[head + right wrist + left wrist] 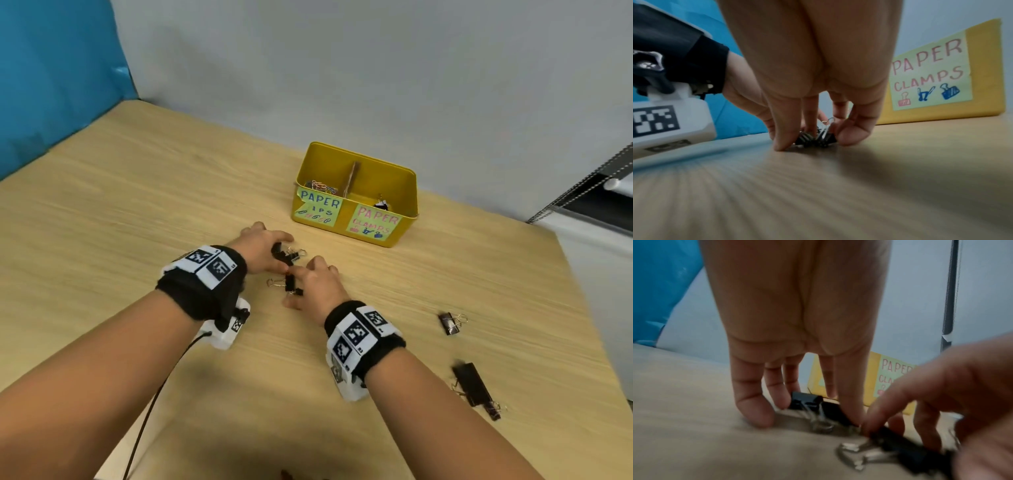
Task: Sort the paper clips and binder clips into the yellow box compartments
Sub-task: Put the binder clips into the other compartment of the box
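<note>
The yellow box (404, 192) stands on the wooden table with a divider across it. Its left compartment, labelled PAPER CLIPS, holds coloured paper clips (322, 187); the right one, labelled PAPER CLAMPS (929, 71), holds a black binder clip (381, 205). Just in front of the box, my left hand (279, 255) (809, 410) curls its fingers round a black binder clip (287, 256) (804, 401) lying on the table. Close beside it, my right hand (295, 288) (812, 139) pinches another small cluster of black binder clips (290, 285) (818, 138) between thumb and fingers.
Two more black binder clips lie on the table to the right: a small one (449, 323) and a long one (474, 385) near the table's right edge. A grey wall rises behind the box, and a blue panel (51, 68) stands at the left.
</note>
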### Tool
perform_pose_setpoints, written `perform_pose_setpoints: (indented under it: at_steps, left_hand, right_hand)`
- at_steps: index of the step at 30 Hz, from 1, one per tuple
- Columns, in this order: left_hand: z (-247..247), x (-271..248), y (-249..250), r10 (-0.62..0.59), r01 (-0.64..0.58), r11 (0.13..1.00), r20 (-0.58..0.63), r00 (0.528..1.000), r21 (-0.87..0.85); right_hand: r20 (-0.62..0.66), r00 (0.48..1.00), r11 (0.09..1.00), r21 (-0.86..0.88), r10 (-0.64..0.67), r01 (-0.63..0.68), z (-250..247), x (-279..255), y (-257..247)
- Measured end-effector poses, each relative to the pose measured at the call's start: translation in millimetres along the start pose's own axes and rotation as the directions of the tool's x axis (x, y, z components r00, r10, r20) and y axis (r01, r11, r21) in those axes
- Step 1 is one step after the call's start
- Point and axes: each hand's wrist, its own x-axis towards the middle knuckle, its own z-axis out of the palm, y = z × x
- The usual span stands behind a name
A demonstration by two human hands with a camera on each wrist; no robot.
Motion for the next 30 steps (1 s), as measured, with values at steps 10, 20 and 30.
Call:
perform_pose_setpoints:
  at_steps: [10,20,30]
  left_hand:
    - [10.8,-5.8,10.0,0.147,-0.130,0.980,-0.110,0.983,0.150]
    - [9.3,-11.6,27.8,0.241,-0.230,0.952,-0.030,0.970,0.204]
    - [13.4,-5.8,32.5,0.296,-0.295,0.897,0.046,0.954,0.329]
  right_hand:
    - [-0.026,0.992,0.991,0.056,-0.124,0.126,-6.4,-2.6,21.7]
    - [-0.127,0.992,0.991,0.129,-0.002,0.018,-10.6,-8.5,54.4]
    - [-0.144,0.989,0.973,0.229,0.041,-0.007,-16.7,-11.5,67.7]
